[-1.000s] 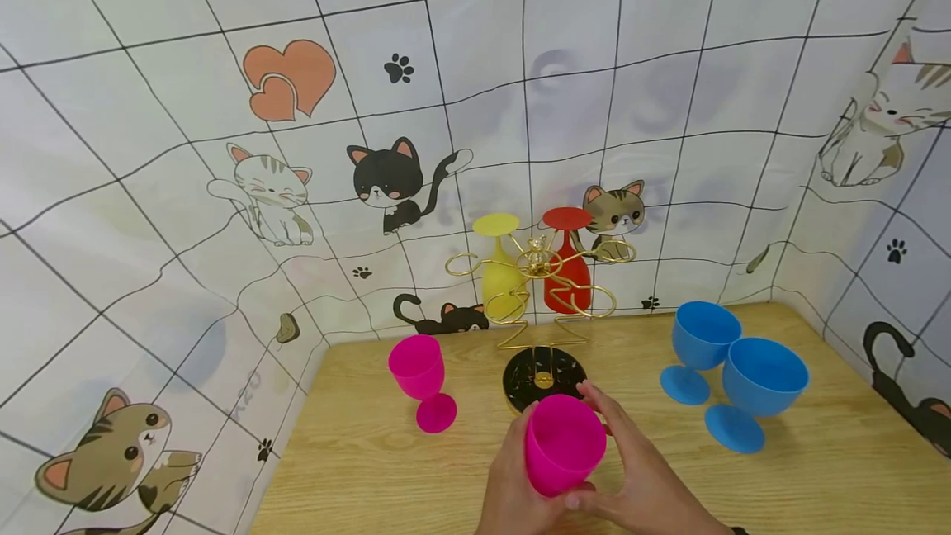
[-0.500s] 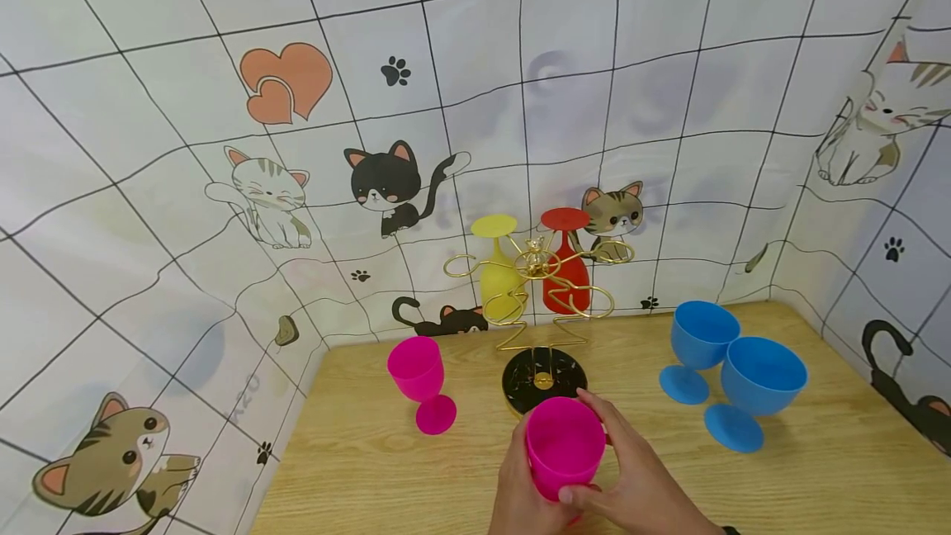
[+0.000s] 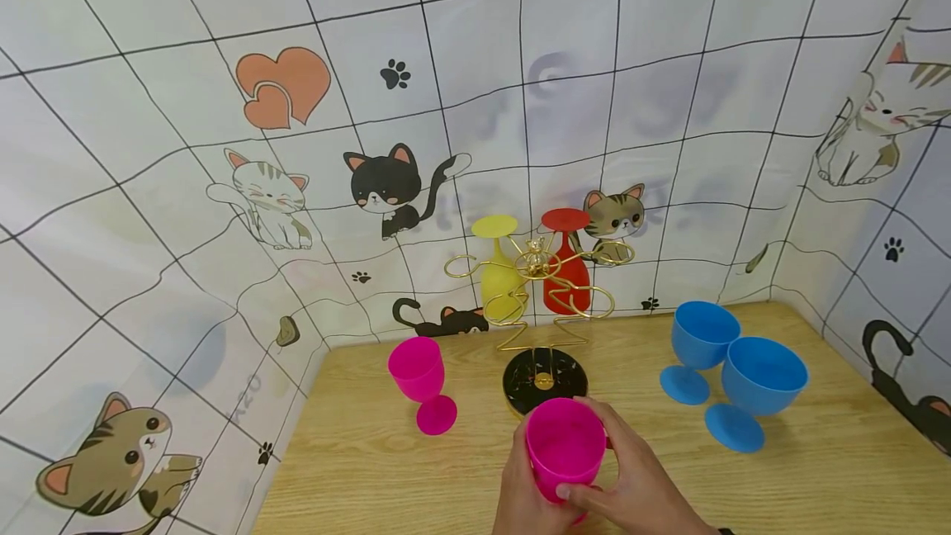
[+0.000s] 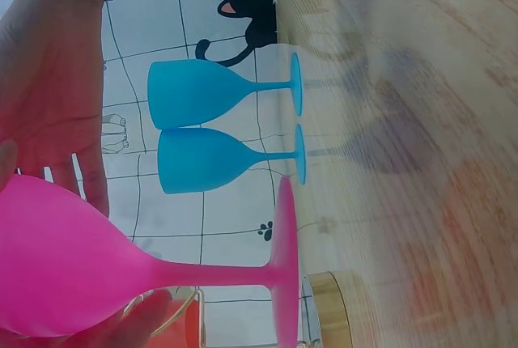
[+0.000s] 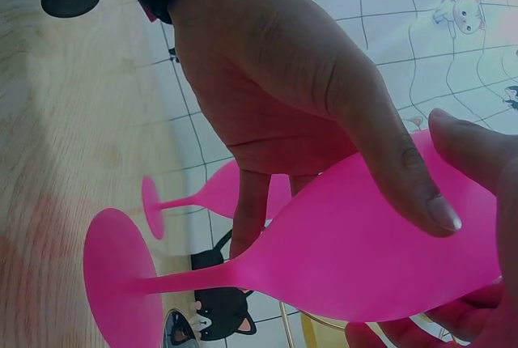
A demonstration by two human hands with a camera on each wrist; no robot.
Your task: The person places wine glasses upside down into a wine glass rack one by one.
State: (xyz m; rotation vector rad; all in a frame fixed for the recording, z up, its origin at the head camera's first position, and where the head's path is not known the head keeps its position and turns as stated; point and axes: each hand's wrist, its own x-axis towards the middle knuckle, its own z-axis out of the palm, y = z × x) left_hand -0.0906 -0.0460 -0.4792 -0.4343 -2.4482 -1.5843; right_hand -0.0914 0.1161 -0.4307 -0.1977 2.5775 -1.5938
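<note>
Both hands hold an upright pink goblet [image 3: 566, 440] at the front middle of the table. My left hand [image 3: 520, 485] wraps the left side of its bowl. From the right, my right hand [image 3: 635, 477] grips the same bowl, its thumb across the near side and its fingers round the far side. In the left wrist view the goblet's stem and round foot [image 4: 283, 263] are free of fingers, the foot close to the wooden top. A second pink goblet [image 3: 418, 370] stands upright to the left.
Behind the hands stands a gold wire rack [image 3: 538, 267] on a round black base [image 3: 545, 378]. A yellow goblet [image 3: 503, 287] and a red goblet [image 3: 567, 283] hang upside down in it. Two blue goblets [image 3: 702, 337] stand at right on the wooden table [image 3: 371, 485]. Cat-print sheeting surrounds it.
The goblet has shifted slightly down in the head view. My right thumb has slid a little left and up onto the near side of the bowl, and my right fingers have closed in.
</note>
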